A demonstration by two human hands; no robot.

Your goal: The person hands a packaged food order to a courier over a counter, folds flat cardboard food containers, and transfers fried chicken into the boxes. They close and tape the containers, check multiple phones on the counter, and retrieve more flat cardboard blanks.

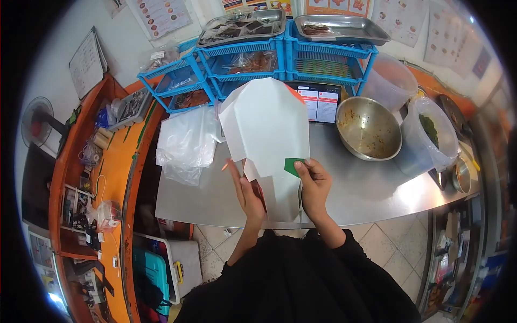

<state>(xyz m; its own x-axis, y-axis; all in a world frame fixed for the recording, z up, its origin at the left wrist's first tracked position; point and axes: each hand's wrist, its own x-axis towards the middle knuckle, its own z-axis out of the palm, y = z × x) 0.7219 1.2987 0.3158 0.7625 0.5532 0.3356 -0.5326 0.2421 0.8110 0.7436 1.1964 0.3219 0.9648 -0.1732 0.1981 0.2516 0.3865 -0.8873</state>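
Observation:
A partly folded white cardboard box (272, 129) stands over the front of the steel table, its inner side facing me and its upper flaps spread. At its left side, my left hand (249, 196) lies along the wall with the fingers stretched out. My right hand (315, 188) pinches a green flap (292, 166) at the box's right edge between thumb and fingers. Dark and reddish outer faces show beside my left palm. The box hides part of the table behind it.
Clear plastic bags (186, 142) lie left on the steel table (355, 185). Blue racks (245, 64) with trays stand behind, beside a tablet (323, 103). A steel bowl (369, 129) and plastic tubs (428, 134) stand right. An orange counter (116, 177) runs along the left.

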